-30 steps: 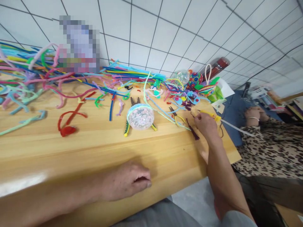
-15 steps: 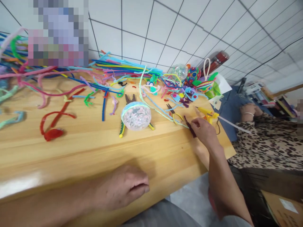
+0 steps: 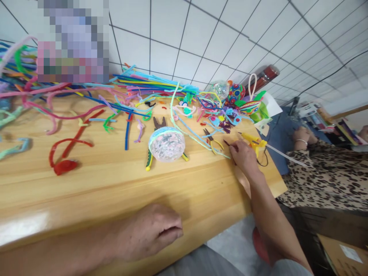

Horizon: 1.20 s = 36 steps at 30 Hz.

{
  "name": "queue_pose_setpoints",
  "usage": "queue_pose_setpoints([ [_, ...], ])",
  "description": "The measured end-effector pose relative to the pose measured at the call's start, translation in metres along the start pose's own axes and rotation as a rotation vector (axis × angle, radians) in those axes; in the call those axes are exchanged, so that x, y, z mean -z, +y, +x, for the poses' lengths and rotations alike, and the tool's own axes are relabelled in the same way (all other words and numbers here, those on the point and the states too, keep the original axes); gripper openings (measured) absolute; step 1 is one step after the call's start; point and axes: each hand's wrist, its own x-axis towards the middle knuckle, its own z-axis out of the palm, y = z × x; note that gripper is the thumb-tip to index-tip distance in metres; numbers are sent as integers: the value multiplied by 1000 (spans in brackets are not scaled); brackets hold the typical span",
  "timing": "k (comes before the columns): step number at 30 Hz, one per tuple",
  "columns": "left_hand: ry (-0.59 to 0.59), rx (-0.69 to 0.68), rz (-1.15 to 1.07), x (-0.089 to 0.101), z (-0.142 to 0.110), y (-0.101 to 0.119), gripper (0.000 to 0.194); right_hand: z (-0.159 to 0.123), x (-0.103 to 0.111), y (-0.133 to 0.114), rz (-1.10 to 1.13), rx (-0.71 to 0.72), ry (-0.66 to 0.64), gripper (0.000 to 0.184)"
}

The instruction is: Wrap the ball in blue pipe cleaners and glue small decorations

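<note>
My left hand [image 3: 156, 232] rests on the near part of the wooden table [image 3: 115, 191], fingers curled in and nothing showing in them. At the right, my right hand [image 3: 243, 155] is closed on a dark, slim item [image 3: 227, 143]; only its thin tip shows, so its kind is unclear. Small yellow-handled pliers [image 3: 213, 142] lie just left of that hand, and a yellow glue gun [image 3: 253, 140] lies beyond it. A clear, shiny dome [image 3: 167, 145] rimmed with blue and green pipe cleaners rests over green-and-yellow-handled pliers [image 3: 148, 159] in the middle.
Many coloured pipe cleaners [image 3: 155, 85] lie along the tiled wall. A red pipe-cleaner piece [image 3: 65, 166] is at the left. Decorated balls [image 3: 236, 93] and a dark red cylinder [image 3: 267, 74] stand at the back right. Another person's hand [image 3: 301, 138] and leopard-print sleeve are at the right.
My right hand has turned and closed further over the dark item, which now shows only its tip. The left hand stays in place. The view has shifted slightly.
</note>
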Motion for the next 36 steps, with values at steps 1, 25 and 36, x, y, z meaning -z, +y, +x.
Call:
queue_pose_setpoints([
  [1,-1,0,-2,-1,0,0,28,2,2,-1,2,5,-7,23],
  [25,44,-73,-11,-1,0,-5,26,120,38,-25,299,-234,166,17],
  [36,76,-2,-124,2,-3,3,27,10,101,-54,878,-32,77,32],
])
